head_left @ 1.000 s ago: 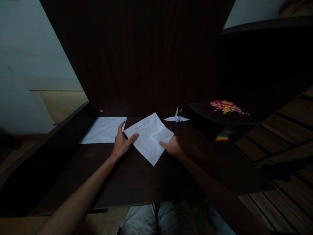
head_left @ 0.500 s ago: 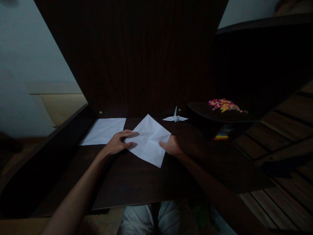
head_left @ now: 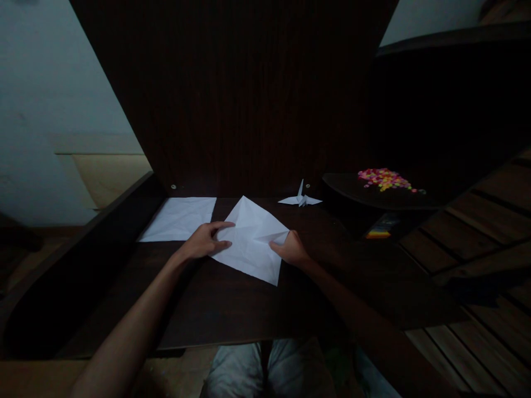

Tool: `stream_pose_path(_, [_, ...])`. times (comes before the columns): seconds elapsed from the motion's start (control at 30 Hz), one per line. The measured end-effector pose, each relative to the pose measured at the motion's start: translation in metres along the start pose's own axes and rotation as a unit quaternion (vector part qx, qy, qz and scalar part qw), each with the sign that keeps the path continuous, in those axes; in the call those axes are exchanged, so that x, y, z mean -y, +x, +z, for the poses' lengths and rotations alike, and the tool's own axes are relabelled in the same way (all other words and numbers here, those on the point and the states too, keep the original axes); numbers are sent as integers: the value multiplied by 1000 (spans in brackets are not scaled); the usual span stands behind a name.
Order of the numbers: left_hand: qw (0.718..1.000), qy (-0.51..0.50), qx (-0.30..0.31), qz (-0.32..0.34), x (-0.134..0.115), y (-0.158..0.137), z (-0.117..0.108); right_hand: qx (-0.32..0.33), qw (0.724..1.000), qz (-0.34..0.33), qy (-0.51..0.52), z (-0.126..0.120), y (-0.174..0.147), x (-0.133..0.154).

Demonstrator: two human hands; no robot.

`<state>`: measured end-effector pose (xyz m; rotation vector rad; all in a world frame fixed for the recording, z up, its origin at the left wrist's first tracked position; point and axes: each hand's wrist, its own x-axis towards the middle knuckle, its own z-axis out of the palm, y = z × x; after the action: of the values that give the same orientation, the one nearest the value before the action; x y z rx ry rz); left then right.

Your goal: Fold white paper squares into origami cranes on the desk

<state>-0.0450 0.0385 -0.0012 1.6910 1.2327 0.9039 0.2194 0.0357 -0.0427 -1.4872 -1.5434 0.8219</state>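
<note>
The single head camera looks from above six o'clock of the desk, toward twelve and down, fairly near.

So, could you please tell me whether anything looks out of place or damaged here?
Mildly, yes: small colourful pieces lie in a loose heap on the curved shelf, with no container visible and a few strayed, so they look somewhat spilled. The white sheet between the hands is creased, though no tear is evident.

From afar I am seeing a dark desk standing in dim light, its tall back panel showing 2 screw heads. A pale wall is rising at left; wooden slats are running along the right.
</note>
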Motion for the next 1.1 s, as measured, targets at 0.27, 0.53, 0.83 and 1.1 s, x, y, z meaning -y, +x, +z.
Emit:
stream_pose_path(0.27, [997,36,59,-40,-5,-2,0,29,984,-76,-160,2,-2,4])
stream_pose_path(0.53, [987,55,-144,-33,-8,-2,14,-3,975,-88,-203,6,-3,2])
stream_pose_path(0.83, [972,-212,-98,-21,0,0,44,-38,966,-67,-248,7,2,-7])
stream_pose_path(1.1, [994,106,-28,12,13,-3,45,-16,969,-102,-223,5,2,-5])
